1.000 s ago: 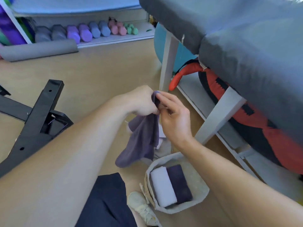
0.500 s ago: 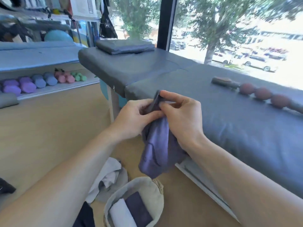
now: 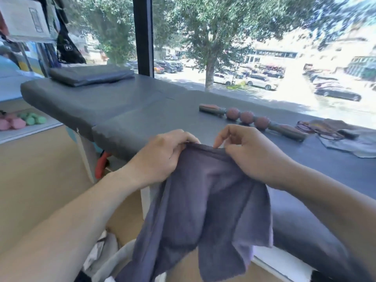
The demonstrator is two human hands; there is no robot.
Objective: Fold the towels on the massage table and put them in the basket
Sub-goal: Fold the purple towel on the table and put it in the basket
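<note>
Head view, going from the left side: pink and green dumbbells (image 3: 20, 121) lie on a low shelf, and above them the grey massage table (image 3: 142, 110) begins, with a folded dark sheet (image 3: 89, 75) resting on its far left end. Low at the bottom edge, under the left forearm, a pale rim of the basket (image 3: 114, 259) is partly visible, its inside is mostly hidden. The left hand (image 3: 162, 157) is closed on the top edge of the purple-grey towel (image 3: 203, 210), with the fingers curled over the hem and the cloth gathered under the palm. The towel hangs down from this top edge in front of the table's near side, spread between both hands, and its lower corners fall loose over the basket area. The right hand (image 3: 250, 153) pinches the same hem just beside the left one, thumb and fingers pressed on the cloth, with one finger bent and lifted a little. Behind the hands, a massage roller stick (image 3: 252, 121) with reddish balls lies on the table top. Further right, near the window side, some glasses (image 3: 317, 129) and crumpled grey cloths (image 3: 350, 139) lie on the table.
</note>
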